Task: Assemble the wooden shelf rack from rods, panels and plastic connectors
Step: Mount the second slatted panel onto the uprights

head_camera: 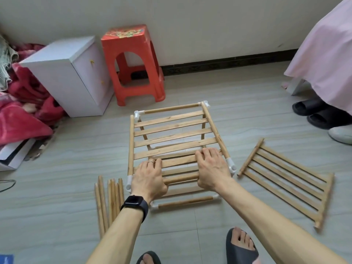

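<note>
We see the rack [131,145] standing on the floor [57,187] at centre, with white connectors [231,165] at its corners. Our left hand [149,177] and right hand [213,168] both lie on its top panel [167,130] at the 6 o'clock edge. Their fingers are curled over the slats and their thumbs are tucked under, gripping it. From the rack, loose rods [112,197] lie at 8 o'clock and a spare panel [251,157] at 4 o'clock. A stool [133,63] stands at 11 o'clock.
</note>
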`<state>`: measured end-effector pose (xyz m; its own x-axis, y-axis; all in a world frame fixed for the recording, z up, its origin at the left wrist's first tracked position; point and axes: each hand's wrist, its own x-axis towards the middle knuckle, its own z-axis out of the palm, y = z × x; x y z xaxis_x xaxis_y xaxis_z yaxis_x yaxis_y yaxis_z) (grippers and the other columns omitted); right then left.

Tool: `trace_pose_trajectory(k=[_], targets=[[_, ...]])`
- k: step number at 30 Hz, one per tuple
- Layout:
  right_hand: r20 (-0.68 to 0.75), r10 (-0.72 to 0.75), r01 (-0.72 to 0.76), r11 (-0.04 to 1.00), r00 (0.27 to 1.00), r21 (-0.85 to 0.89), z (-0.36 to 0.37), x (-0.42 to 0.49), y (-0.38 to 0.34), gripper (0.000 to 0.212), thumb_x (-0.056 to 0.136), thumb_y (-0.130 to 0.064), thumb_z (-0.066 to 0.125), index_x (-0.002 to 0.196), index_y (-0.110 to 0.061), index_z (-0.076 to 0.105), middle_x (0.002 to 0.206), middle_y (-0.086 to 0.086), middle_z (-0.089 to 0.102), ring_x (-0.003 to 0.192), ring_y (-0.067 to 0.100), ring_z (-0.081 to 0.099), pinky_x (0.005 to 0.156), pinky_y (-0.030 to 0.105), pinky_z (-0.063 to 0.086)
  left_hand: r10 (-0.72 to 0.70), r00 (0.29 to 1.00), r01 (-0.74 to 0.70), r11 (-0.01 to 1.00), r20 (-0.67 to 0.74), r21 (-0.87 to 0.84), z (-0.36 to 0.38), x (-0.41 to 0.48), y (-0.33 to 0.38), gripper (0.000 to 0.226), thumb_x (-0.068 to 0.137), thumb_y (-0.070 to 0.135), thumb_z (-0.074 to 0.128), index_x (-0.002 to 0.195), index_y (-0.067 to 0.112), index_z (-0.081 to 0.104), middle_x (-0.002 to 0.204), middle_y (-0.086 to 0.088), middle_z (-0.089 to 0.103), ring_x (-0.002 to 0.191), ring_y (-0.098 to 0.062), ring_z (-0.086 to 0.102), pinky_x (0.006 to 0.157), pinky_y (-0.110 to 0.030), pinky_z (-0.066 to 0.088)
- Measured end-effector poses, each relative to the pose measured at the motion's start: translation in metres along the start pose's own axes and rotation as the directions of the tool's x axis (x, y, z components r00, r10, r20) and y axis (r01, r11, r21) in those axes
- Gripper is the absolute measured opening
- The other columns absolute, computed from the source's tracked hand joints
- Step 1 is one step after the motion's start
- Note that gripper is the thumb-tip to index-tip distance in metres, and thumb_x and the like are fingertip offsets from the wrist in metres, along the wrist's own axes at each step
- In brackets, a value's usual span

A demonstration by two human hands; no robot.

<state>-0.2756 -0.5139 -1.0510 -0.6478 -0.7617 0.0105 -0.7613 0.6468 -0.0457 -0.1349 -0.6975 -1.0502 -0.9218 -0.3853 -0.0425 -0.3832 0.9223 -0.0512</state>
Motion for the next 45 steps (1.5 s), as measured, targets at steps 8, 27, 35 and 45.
trace_pose_trajectory(k=[8, 27, 35, 45], targets=[[-0.133, 0.021, -0.019, 1.000, 0.991, 0.013, 0.004, -0.001, 0.000, 0.039, 0.056, -0.023, 0.052, 0.094, -0.013, 0.053, 0.088, 0.008, 0.058, 0.080, 0.028, 0.055, 0.073, 0.033, 0.048, -0.018, 0.998, 0.019, 0.999, -0.059, 0.026, 0.004, -0.001, 0.002, 0.043, 0.072, 0.026, 0.047, 0.114, 0.017, 0.052, 0.097, -0.005, 0.060, 0.086, -0.024, 0.050, 0.077, -0.033, 0.044], [-0.023, 0.036, -0.037, 0.998, 0.999, -0.046, 0.005, 0.004, 0.003, 0.044, 0.065, -0.032, 0.051, 0.108, -0.026, 0.056, 0.101, -0.001, 0.056, 0.095, 0.023, 0.053, 0.086, 0.031, 0.043, 0.013, 0.999, -0.008, 0.993, -0.035, 0.116, 0.005, -0.004, -0.020, 0.044, 0.077, 0.043, 0.050, 0.113, 0.017, 0.053, 0.100, -0.005, 0.063, 0.094, -0.026, 0.056, 0.095, -0.038, 0.042], [-0.005, -0.010, 0.010, 0.999, 1.000, -0.040, 0.003, 0.004, 0.006, 0.038, 0.067, -0.029, 0.045, 0.104, -0.021, 0.053, 0.101, 0.003, 0.060, 0.094, 0.025, 0.054, 0.088, 0.034, 0.041, -0.003, 0.996, 0.012, 0.995, -0.088, 0.100, 0.010, -0.004, -0.017, 0.038, 0.070, 0.032, 0.056, 0.102, 0.013, 0.059, 0.086, -0.007, 0.063, 0.082, -0.029, 0.057, 0.087, -0.039, 0.045], [0.031, -0.015, 0.016, 0.999, 0.999, -0.043, 0.003, 0.002, 0.005, 0.032, 0.068, -0.030, 0.050, 0.098, -0.021, 0.051, 0.096, 0.003, 0.059, 0.090, 0.025, 0.053, 0.085, 0.036, 0.041, -0.001, 0.993, 0.007, 0.998, -0.115, 0.057, 0.012, -0.005, -0.018, 0.029, 0.065, 0.026, 0.053, 0.092, 0.014, 0.056, 0.081, -0.007, 0.060, 0.075, -0.027, 0.053, 0.079, -0.036, 0.044]])
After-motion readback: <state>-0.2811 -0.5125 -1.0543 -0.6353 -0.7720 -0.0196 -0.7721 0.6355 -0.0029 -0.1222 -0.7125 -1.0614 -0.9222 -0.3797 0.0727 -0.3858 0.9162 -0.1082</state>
